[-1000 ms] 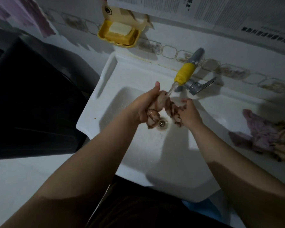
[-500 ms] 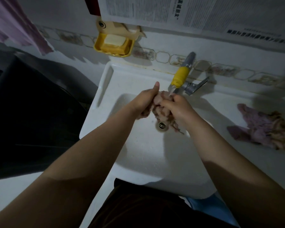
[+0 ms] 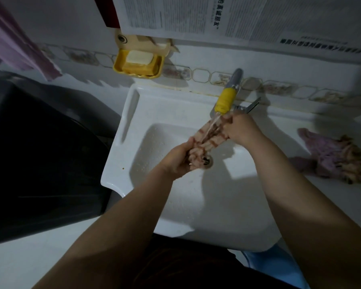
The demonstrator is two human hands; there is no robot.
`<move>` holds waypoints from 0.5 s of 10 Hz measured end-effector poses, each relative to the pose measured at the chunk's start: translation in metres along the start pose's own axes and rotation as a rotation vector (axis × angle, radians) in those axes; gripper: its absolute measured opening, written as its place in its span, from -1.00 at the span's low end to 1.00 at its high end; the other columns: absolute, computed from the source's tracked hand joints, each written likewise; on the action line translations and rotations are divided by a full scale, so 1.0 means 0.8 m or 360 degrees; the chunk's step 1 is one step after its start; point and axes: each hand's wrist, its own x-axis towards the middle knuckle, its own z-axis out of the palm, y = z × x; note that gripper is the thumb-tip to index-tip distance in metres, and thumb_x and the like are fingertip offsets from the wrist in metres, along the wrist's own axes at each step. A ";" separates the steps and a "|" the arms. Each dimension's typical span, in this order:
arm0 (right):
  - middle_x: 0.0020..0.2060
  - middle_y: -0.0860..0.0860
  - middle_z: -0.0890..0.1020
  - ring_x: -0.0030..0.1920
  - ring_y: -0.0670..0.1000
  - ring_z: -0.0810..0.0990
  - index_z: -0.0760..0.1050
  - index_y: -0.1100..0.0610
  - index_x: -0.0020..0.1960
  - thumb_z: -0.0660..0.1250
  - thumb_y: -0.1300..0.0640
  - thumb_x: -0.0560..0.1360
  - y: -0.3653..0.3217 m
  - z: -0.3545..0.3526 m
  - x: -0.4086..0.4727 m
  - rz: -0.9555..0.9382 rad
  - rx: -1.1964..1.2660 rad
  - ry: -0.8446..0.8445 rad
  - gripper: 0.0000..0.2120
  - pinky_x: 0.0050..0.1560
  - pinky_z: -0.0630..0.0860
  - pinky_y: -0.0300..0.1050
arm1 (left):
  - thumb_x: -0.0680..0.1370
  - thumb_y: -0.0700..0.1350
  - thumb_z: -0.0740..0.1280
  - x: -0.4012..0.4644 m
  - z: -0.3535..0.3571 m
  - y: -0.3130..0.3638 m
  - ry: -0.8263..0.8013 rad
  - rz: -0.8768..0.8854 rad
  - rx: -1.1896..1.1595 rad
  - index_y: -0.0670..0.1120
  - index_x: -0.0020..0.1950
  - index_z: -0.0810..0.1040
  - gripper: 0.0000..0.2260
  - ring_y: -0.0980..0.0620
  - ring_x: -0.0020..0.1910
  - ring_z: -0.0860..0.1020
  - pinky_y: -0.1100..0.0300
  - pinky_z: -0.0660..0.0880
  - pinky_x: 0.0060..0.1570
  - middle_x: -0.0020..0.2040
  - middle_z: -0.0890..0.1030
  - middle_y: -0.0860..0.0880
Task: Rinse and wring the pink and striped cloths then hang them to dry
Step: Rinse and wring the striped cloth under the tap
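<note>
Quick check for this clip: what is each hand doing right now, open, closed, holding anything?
Left hand: closed on the lower end of the striped cloth.
Right hand: closed on its upper end, beside the running tap.

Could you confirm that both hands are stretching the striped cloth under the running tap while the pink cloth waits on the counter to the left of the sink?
Not quite: the pink cloth lies on the counter to the right of the sink, as the head view shows. The rest holds: the left hand and right hand stretch the striped cloth under the running tap.
</note>
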 end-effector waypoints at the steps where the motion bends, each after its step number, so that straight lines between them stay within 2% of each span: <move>1: 0.19 0.23 0.51 0.05 0.18 0.53 0.26 0.17 0.40 0.17 0.26 0.56 0.006 0.016 -0.004 0.0033 -0.0062 -0.0240 -0.59 -0.11 0.50 -0.05 | 0.68 -0.01 0.06 0.001 0.017 0.008 0.0437 0.0035 -0.0222 -0.13 -0.15 0.45 -0.67 0.13 -0.62 0.28 0.39 0.24 -0.64 -0.51 0.35 -0.01; 2: -0.03 0.15 0.55 -0.22 0.03 0.51 0.30 0.10 0.11 0.19 0.22 0.57 -0.007 0.039 -0.045 -0.0096 0.0533 -0.0443 -0.86 -0.41 0.42 -0.22 | 0.68 -0.12 0.03 0.002 0.037 0.021 0.0497 0.0036 -0.0205 -0.09 -0.29 0.35 -0.65 0.15 -0.73 0.24 0.41 0.14 -0.72 -0.66 0.30 0.06; 3: -0.17 0.07 0.55 -0.26 -0.05 0.50 0.36 0.12 0.04 0.26 0.00 0.55 -0.021 0.066 -0.076 -0.0208 0.0596 -0.0392 -0.80 -0.28 0.43 -0.22 | 0.64 -0.09 0.07 -0.002 0.059 0.024 0.0390 0.0112 -0.0266 -0.05 -0.29 0.38 -0.70 0.12 -0.63 0.44 0.38 0.35 -0.62 -0.65 0.44 0.09; 4: -0.07 0.09 0.63 -0.03 0.11 0.57 0.48 0.08 -0.06 0.18 -0.26 0.51 -0.029 0.071 -0.060 -0.0016 0.0396 0.0099 -0.61 -0.03 0.47 -0.06 | 0.64 0.04 0.08 -0.003 0.104 0.009 0.0360 0.0506 -0.0377 -0.01 -0.28 0.57 -0.60 0.16 -0.47 0.57 0.37 0.50 -0.40 -0.51 0.58 0.04; 5: -0.04 0.18 0.65 0.03 0.18 0.60 0.56 0.12 -0.13 0.12 -0.22 0.56 -0.030 0.064 -0.016 0.0228 0.0461 0.0270 -0.55 0.00 0.48 -0.04 | 0.65 -0.06 0.06 -0.006 0.128 0.018 0.0504 -0.0084 0.1875 -0.24 0.25 0.48 -0.65 0.06 -0.08 0.60 0.19 0.49 0.15 0.20 0.58 -0.21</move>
